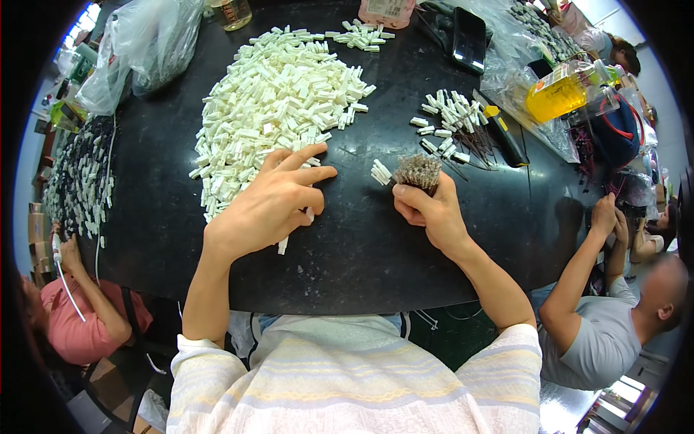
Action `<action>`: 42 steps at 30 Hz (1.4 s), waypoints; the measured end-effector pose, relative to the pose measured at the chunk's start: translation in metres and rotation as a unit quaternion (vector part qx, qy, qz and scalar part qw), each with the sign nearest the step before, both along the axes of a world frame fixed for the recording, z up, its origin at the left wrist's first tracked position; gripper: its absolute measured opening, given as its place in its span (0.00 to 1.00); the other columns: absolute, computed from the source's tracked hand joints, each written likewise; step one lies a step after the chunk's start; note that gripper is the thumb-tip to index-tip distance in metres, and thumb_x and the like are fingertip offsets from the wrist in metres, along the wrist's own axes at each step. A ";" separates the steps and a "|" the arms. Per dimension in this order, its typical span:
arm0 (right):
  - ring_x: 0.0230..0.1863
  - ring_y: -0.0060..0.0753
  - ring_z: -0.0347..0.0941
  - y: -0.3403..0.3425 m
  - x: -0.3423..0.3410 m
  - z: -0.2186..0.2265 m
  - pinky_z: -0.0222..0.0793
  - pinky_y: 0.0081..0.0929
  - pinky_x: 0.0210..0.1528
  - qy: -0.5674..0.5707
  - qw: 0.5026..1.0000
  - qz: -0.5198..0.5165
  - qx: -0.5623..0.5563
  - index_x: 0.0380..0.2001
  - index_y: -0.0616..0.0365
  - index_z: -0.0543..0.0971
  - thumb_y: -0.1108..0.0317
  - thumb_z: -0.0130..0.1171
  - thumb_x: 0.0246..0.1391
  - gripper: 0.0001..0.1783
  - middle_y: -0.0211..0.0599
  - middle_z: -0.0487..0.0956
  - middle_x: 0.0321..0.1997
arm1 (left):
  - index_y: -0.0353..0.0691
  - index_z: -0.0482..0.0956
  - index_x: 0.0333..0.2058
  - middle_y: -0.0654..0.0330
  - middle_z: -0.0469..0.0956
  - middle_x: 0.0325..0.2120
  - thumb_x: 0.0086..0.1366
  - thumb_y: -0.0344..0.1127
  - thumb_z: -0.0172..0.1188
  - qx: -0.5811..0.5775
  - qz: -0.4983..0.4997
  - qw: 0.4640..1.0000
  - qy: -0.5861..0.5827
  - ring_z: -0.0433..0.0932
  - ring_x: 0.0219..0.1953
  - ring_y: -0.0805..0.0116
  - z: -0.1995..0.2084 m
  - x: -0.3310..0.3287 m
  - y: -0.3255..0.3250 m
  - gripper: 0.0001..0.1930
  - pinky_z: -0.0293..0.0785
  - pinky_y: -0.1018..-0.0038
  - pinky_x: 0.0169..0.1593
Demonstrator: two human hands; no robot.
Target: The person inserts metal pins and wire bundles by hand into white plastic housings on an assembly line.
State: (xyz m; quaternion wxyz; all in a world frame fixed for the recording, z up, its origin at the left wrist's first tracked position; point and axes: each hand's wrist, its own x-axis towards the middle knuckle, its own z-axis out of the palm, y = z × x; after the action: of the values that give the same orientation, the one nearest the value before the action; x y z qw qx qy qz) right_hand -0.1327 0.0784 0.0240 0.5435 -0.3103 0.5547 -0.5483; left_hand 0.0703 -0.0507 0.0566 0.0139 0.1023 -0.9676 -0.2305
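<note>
A bundle of thin brownish wires with metal-looking tips [418, 173] is gripped in my right hand [436, 213], fingers wrapped around it. Several small white plastic housings [380, 172] stick out beside the bundle's left side. My left hand [271, 199] reaches over the near right edge of a big heap of white plastic housings [278, 101]. Its index and middle fingers stretch out while the others curl in, with a small white housing [309, 214] at the curled fingers. Another white housing [283, 246] shows just below that hand; whether it is held or lying loose is unclear.
On the black table [361, 267], white housings with dark wires [455, 126] lie at the right near a black-and-yellow cutter knife [506, 136]. Farther back are a phone [468, 40], a bottle of yellow liquid [564, 92] and plastic bags [148, 47]. Co-workers sit at both sides.
</note>
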 end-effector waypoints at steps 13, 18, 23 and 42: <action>0.18 0.13 0.64 0.001 0.000 0.000 0.53 0.11 0.18 0.069 0.997 0.021 -0.013 0.23 0.60 0.75 0.74 0.62 0.42 0.05 0.26 0.72 0.17 | 0.33 0.76 0.32 0.66 0.73 0.20 0.55 0.26 0.58 0.491 0.222 0.819 0.197 0.67 0.19 0.84 -0.027 -0.032 0.027 0.05 0.62 0.87 0.21; 0.19 0.14 0.66 0.002 -0.001 -0.001 0.56 0.11 0.19 0.071 0.997 0.019 -0.009 0.23 0.61 0.75 0.74 0.62 0.41 0.06 0.27 0.72 0.17 | 0.30 0.76 0.34 0.63 0.74 0.22 0.55 0.24 0.58 0.576 0.232 0.765 0.169 0.70 0.21 0.82 -0.026 -0.033 0.027 0.07 0.64 0.87 0.23; 0.21 0.15 0.68 0.002 -0.003 0.001 0.63 0.13 0.25 0.078 0.996 0.039 0.012 0.24 0.62 0.74 0.75 0.60 0.43 0.05 0.28 0.74 0.19 | 0.30 0.75 0.33 0.59 0.76 0.23 0.55 0.22 0.56 0.588 0.226 0.758 0.169 0.70 0.21 0.80 -0.025 -0.033 0.027 0.06 0.64 0.87 0.22; 0.21 0.15 0.67 0.003 0.000 -0.009 0.63 0.15 0.24 0.116 0.991 0.055 -0.031 0.24 0.63 0.75 0.77 0.59 0.44 0.03 0.27 0.73 0.19 | 0.30 0.77 0.33 0.61 0.77 0.25 0.53 0.21 0.57 0.428 0.191 0.868 0.165 0.72 0.22 0.81 -0.038 -0.031 0.035 0.07 0.68 0.86 0.26</action>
State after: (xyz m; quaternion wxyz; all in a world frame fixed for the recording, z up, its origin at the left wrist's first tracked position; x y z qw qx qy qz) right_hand -0.1325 0.0818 0.0149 0.4951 -0.4187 0.5787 -0.4947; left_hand 0.0389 -0.0158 0.0187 0.1723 0.2417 -0.7189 -0.6286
